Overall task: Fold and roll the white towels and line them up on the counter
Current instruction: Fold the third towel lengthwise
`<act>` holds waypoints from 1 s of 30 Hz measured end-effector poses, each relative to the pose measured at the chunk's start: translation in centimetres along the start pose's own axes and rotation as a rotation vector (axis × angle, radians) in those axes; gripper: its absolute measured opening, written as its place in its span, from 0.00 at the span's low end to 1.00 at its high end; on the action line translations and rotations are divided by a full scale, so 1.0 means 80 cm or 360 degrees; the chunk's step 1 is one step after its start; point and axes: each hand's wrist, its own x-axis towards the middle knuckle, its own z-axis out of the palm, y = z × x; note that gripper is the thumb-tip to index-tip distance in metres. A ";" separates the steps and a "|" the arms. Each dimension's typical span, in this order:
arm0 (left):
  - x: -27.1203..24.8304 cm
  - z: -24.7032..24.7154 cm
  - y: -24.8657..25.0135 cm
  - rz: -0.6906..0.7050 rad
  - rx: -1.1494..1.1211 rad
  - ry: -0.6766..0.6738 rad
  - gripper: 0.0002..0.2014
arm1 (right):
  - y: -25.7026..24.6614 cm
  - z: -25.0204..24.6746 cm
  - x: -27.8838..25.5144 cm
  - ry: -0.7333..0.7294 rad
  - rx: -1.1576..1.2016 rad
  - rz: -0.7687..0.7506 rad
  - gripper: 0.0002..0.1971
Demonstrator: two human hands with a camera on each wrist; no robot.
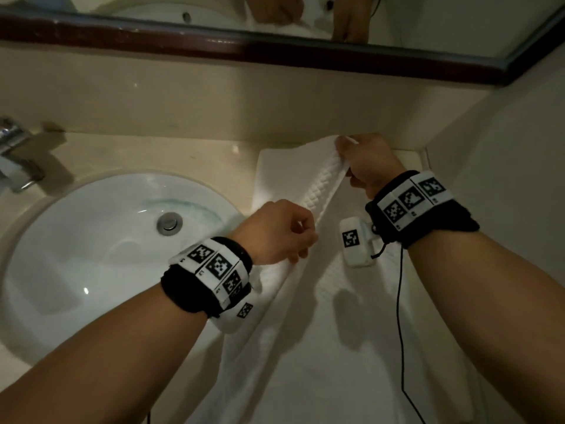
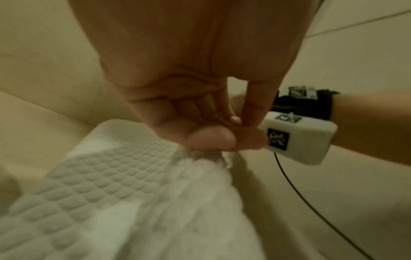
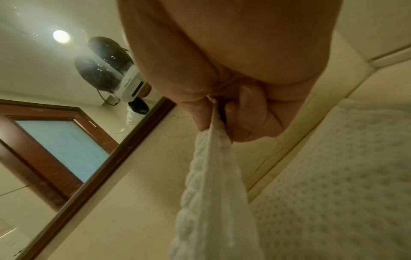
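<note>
One white towel point(image 1: 293, 179) is lying on the beige counter point(image 1: 122, 154) to the right of the sink point(image 1: 91, 240), its near end running off toward me at the bottom of the head view. I'm lifting one long edge of it up off the counter with both hands, so a waffle-textured flap is standing up between them. My left hand point(image 1: 278, 231) is pinching the nearer part of that edge, thumb pressing onto curled fingers point(image 2: 222, 140), knuckles up, wrist bent down, forearm coming in from lower left. My right hand point(image 1: 370, 160) is gripping the far corner near the backsplash, cloth pinched between thumb and curled fingers point(image 3: 249, 109), palm turned down, forearm angling in from the right. Both wrists are wearing black bands with marker tags; a black cable point(image 1: 399, 316) is hanging from the right one over the towel. Faucet point(image 1: 15, 154) sitting at left of the sink, dark-framed mirror point(image 1: 275, 50) running above the backsplash.
</note>
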 end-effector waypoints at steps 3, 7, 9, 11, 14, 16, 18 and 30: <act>0.020 0.021 0.005 -0.0030 0.0118 0.0264 0.13 | 0.009 -0.020 0.004 0.0045 0.0001 0.0026 0.14; 0.036 0.045 0.009 -0.0075 0.0317 0.0313 0.17 | 0.021 -0.035 0.009 0.0097 0.0060 0.0064 0.16; 0.042 0.057 0.013 -0.0071 0.0576 0.0226 0.21 | 0.026 -0.039 0.013 0.0112 0.0081 0.0089 0.13; 0.048 0.067 0.018 -0.0055 0.0759 0.0167 0.22 | 0.030 -0.043 0.017 0.0143 0.0116 0.0095 0.10; 0.057 0.076 0.024 0.0006 0.0634 0.0101 0.18 | 0.036 -0.052 0.019 0.0176 0.0199 0.0028 0.10; 0.065 0.083 0.029 0.0061 0.0485 0.0080 0.14 | 0.043 -0.061 0.024 0.0207 0.0213 0.0010 0.08; 0.076 0.093 0.035 0.0087 0.0359 0.0101 0.13 | 0.052 -0.070 0.038 0.0246 0.0108 0.0026 0.11; 0.141 0.141 0.019 -0.0323 -0.0552 0.0269 0.19 | 0.131 -0.106 0.134 0.0225 -0.0292 0.0126 0.23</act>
